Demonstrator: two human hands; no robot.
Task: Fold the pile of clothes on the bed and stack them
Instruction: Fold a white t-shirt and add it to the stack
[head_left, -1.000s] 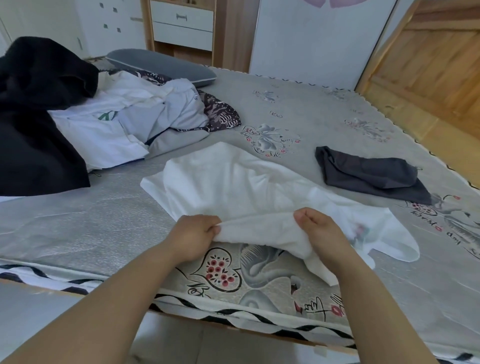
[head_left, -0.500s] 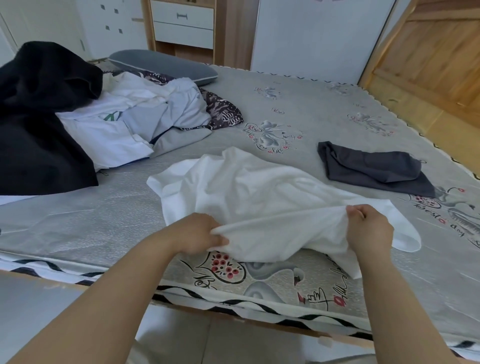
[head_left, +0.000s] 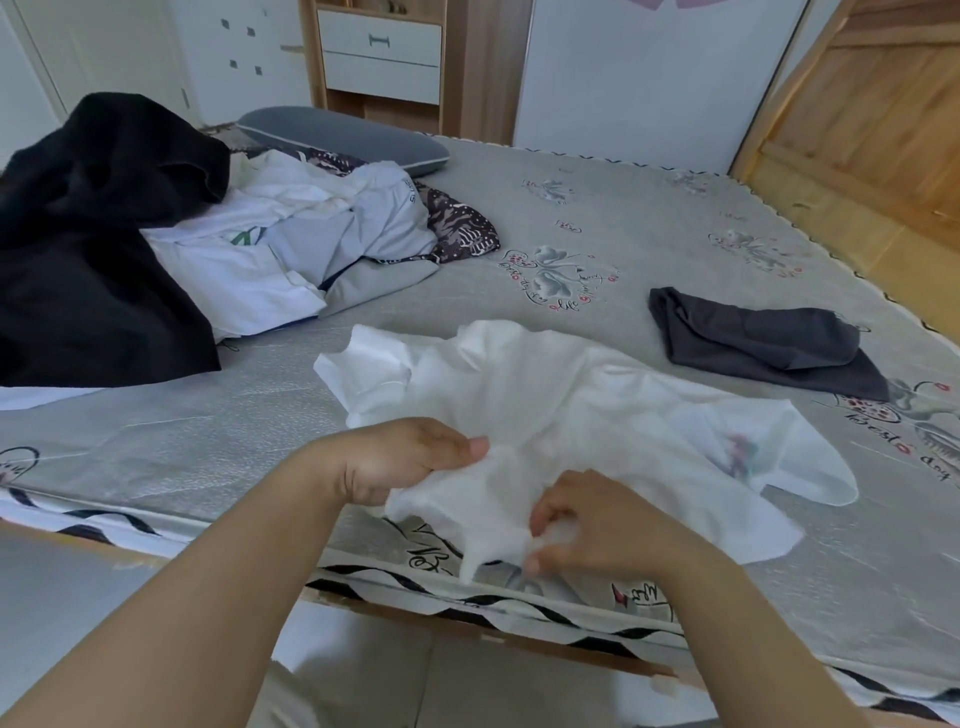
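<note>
I log, lower centre of frame: white shirt (head_left: 561, 415) crumpled on the bed (head_left: 597, 208), near hem gripped by left hand (head_left: 400, 460) and pinched by right hand (head_left: 587, 525); pile (head_left: 218, 244) upper left; folded dark garment (head_left: 763, 340) right.

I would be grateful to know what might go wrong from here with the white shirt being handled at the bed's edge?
Both the left hand and right hand grip the white shirt bunched at one spot near the mattress edge; it may fold crooked or slide off. It is crumpled, so creases could get folded in.
</note>
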